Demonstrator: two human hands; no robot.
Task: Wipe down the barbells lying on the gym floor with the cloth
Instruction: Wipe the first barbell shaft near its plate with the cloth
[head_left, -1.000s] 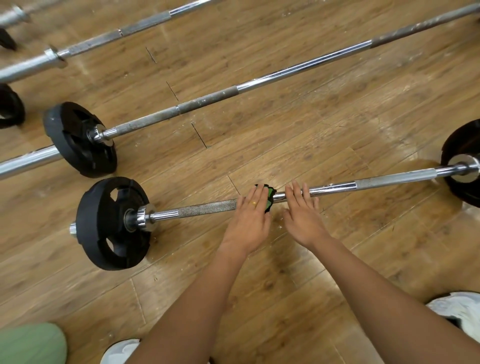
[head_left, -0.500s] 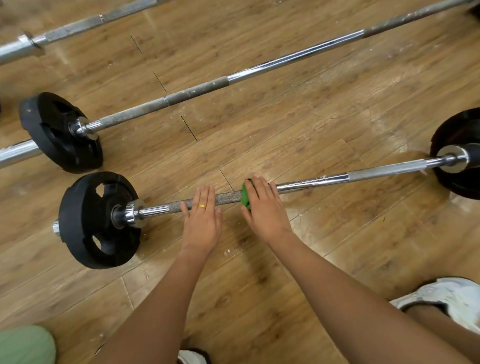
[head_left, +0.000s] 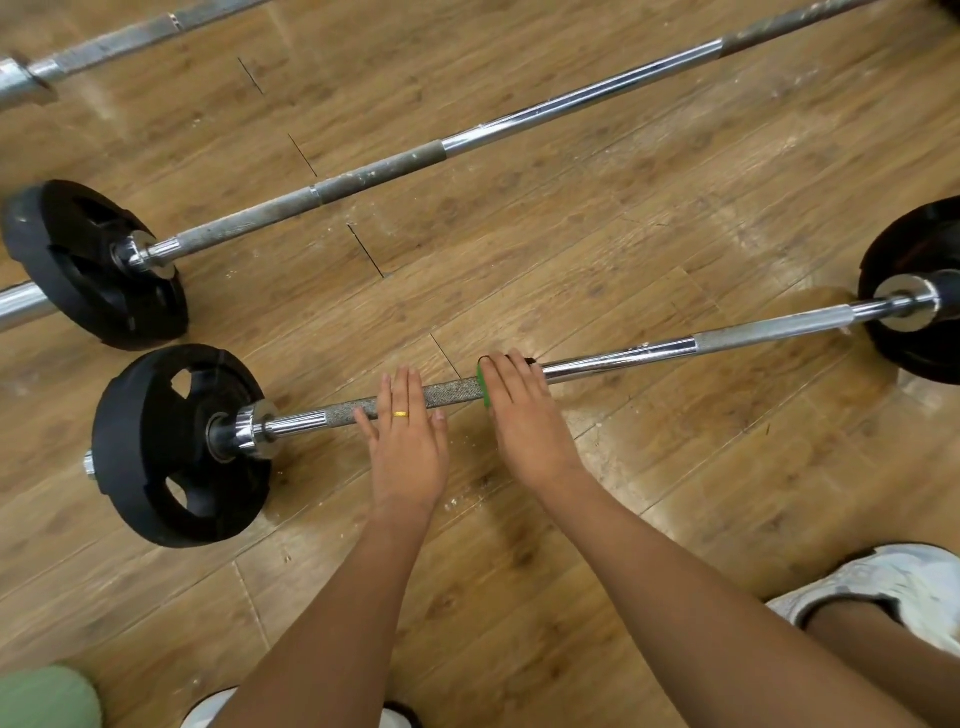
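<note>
The nearest barbell (head_left: 623, 358) lies across the wooden floor, with a black plate (head_left: 156, 447) on its left end and another plate (head_left: 914, 291) on its right. My left hand (head_left: 408, 441), wearing a gold ring, lies flat on the grey knurled section with its fingers straight over the bar. Just to the right, my right hand (head_left: 524, 410) is closed over a green cloth (head_left: 484, 382) wrapped around the bar where the knurling meets the chrome. Only the cloth's left edge shows under the fingers.
A second barbell (head_left: 519, 130) lies parallel further away, its black plate (head_left: 88, 265) at the left. A third bar (head_left: 114, 47) crosses the top left corner. My white shoe (head_left: 883, 587) is at the lower right and a green-clad knee (head_left: 47, 696) at the bottom left.
One second ago my left hand covered the cloth, with my right hand beside it. Now my right hand holds the cloth, and my left hand has shifted left along the knurled section.
</note>
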